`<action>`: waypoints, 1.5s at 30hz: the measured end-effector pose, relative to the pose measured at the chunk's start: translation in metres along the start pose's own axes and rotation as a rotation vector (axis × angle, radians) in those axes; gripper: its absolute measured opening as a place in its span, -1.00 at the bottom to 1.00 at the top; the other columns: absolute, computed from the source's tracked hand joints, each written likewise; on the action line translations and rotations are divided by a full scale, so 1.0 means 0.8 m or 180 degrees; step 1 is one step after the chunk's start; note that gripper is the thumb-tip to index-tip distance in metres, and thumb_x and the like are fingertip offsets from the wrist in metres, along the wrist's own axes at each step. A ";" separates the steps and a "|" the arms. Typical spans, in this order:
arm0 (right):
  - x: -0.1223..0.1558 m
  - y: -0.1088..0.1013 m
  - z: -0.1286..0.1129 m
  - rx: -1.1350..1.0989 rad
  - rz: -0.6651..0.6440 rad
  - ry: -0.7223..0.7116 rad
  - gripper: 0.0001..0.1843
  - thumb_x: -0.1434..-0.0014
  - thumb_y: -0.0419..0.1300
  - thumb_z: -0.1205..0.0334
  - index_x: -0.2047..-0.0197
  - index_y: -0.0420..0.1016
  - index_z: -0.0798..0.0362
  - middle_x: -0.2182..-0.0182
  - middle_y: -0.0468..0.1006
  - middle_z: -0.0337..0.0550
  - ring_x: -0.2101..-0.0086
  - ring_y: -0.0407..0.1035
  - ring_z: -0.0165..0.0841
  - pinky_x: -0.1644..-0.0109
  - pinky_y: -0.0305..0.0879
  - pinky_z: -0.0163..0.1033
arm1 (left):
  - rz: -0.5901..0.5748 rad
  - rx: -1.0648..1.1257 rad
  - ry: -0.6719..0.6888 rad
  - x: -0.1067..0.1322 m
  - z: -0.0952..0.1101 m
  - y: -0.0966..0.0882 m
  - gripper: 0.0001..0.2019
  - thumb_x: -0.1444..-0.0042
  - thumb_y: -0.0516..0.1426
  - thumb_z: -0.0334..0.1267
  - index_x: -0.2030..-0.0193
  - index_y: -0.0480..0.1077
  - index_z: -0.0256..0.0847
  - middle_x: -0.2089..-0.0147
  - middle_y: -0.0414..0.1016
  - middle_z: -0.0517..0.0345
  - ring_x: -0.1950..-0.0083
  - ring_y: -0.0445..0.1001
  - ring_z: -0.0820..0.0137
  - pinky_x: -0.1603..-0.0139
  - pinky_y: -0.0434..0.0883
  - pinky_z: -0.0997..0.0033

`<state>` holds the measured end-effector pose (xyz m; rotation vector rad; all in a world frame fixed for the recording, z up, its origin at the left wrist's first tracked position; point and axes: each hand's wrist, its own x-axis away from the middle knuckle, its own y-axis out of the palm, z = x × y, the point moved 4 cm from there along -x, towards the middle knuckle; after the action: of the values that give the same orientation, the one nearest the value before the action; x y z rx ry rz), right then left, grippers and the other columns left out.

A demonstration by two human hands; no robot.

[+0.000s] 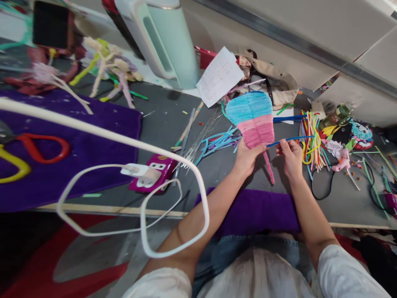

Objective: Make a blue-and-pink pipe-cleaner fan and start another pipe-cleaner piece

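Observation:
A flat fan-shaped piece made of pipe cleaners (256, 120), light blue at the top and pink below, is gripped near its lower end by my left hand (245, 159). Its twisted pink stem points down past my fingers. My right hand (290, 155) pinches a dark blue pipe cleaner (299, 137), whose left end meets the pink part by my left thumb. Whether that end is fastened there is hidden. Just right of my right hand lies a bundle of multicoloured pipe cleaners (312, 140). Light blue pipe cleaners (218, 142) lie left of the piece.
A white cable (124, 138) loops across the left foreground from a purple power strip (155, 176). Red-handled scissors (46, 148) rest on a purple cloth (105, 124). A mint tumbler (173, 45), paper sheet (220, 76) and glue gun (343, 160) stand or lie around; a folded purple cloth (257, 209) lies at the front.

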<state>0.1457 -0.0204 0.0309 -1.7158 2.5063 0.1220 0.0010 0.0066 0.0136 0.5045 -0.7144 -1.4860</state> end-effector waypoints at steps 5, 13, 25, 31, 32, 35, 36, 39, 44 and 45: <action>0.000 0.002 0.002 -0.0318 0.0037 0.0120 -0.68 -0.01 0.38 -0.01 0.39 0.46 0.05 0.53 0.53 -0.30 0.52 0.46 -0.44 0.44 0.41 -0.34 | -0.0066 0.0072 -0.0029 0.001 -0.002 0.001 -0.56 0.34 0.41 -0.42 0.25 0.42 -0.21 0.37 0.57 0.24 0.38 0.54 0.41 0.23 0.50 0.37; 0.004 0.002 -0.003 -0.0386 0.0207 -0.0092 -0.67 -0.05 0.35 -0.02 0.36 0.39 0.03 0.51 0.55 -0.28 0.45 0.57 -0.33 0.43 0.49 -0.29 | -0.0358 0.0306 -0.0354 -0.003 -0.008 0.002 -0.45 0.30 0.42 -0.43 0.09 0.42 -0.19 0.31 0.60 0.22 0.30 0.58 0.41 0.15 0.52 0.38; 0.007 -0.001 -0.006 -0.0376 0.0461 -0.0268 -0.66 -0.06 0.35 -0.05 0.36 0.41 0.05 0.53 0.57 -0.27 0.48 0.56 -0.35 0.44 0.48 -0.31 | -0.0514 0.0296 -0.0649 0.003 -0.010 0.003 -0.50 0.29 0.42 -0.46 0.18 0.37 -0.18 0.28 0.59 0.24 0.30 0.57 0.41 0.15 0.56 0.32; 0.007 -0.002 -0.001 -0.0140 0.0458 -0.0405 -0.69 -0.10 0.32 -0.04 0.34 0.42 0.03 0.53 0.57 -0.28 0.48 0.53 -0.36 0.43 0.47 -0.29 | -0.0571 0.0113 -0.0766 0.005 -0.011 0.000 -0.50 0.28 0.43 -0.41 0.18 0.35 -0.19 0.32 0.57 0.24 0.31 0.57 0.39 0.27 0.57 0.33; 0.007 -0.003 0.000 -0.0103 0.0446 -0.0430 -0.70 -0.10 0.31 -0.04 0.33 0.43 0.02 0.53 0.56 -0.28 0.48 0.53 -0.36 0.43 0.47 -0.29 | -0.0584 0.0083 -0.0766 0.005 -0.011 0.000 -0.50 0.28 0.43 -0.39 0.17 0.35 -0.20 0.31 0.57 0.23 0.30 0.58 0.37 0.26 0.57 0.33; 0.007 -0.005 0.001 0.0033 0.0452 -0.0484 -0.70 -0.13 0.29 -0.04 0.32 0.42 0.02 0.50 0.57 -0.27 0.47 0.52 -0.38 0.41 0.46 -0.29 | -0.0623 0.0012 -0.0729 0.006 -0.010 0.002 -0.47 0.28 0.44 -0.38 0.13 0.35 -0.19 0.27 0.59 0.19 0.26 0.60 0.34 0.19 0.57 0.27; 0.006 -0.007 0.001 0.0075 0.0462 -0.0496 -0.70 -0.13 0.28 -0.04 0.32 0.42 0.02 0.49 0.57 -0.27 0.47 0.52 -0.38 0.41 0.45 -0.29 | -0.0638 -0.0008 -0.0714 0.006 -0.010 0.002 -0.45 0.28 0.44 -0.38 0.12 0.35 -0.19 0.25 0.60 0.19 0.24 0.60 0.33 0.17 0.57 0.25; 0.006 -0.010 0.002 0.0168 0.0473 -0.0506 -0.71 -0.14 0.28 -0.04 0.32 0.42 0.02 0.49 0.56 -0.26 0.47 0.50 -0.40 0.41 0.43 -0.31 | -0.0682 -0.0093 -0.0691 0.008 -0.010 0.004 -0.42 0.28 0.44 -0.37 0.08 0.35 -0.18 0.24 0.61 0.18 0.21 0.62 0.30 0.12 0.56 0.23; 0.004 -0.013 0.002 0.0166 0.0464 -0.0494 -0.71 -0.13 0.28 -0.03 0.33 0.42 0.03 0.50 0.55 -0.27 0.49 0.46 -0.44 0.44 0.39 -0.34 | -0.0750 -0.0213 -0.0730 0.010 -0.011 0.005 -0.44 0.27 0.44 -0.36 0.09 0.37 -0.20 0.24 0.62 0.14 0.22 0.63 0.29 0.12 0.56 0.26; 0.004 -0.013 0.002 0.0136 0.0462 -0.0498 -0.71 -0.13 0.29 -0.02 0.34 0.42 0.03 0.50 0.54 -0.28 0.50 0.45 -0.44 0.44 0.38 -0.34 | -0.0730 -0.0227 -0.0730 0.010 -0.010 0.005 -0.45 0.28 0.44 -0.36 0.10 0.37 -0.20 0.24 0.62 0.14 0.22 0.63 0.29 0.14 0.56 0.27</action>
<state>0.1543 -0.0271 0.0286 -1.4476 2.4965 0.2040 0.0091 -0.0026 0.0116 0.3737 -0.7989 -1.7980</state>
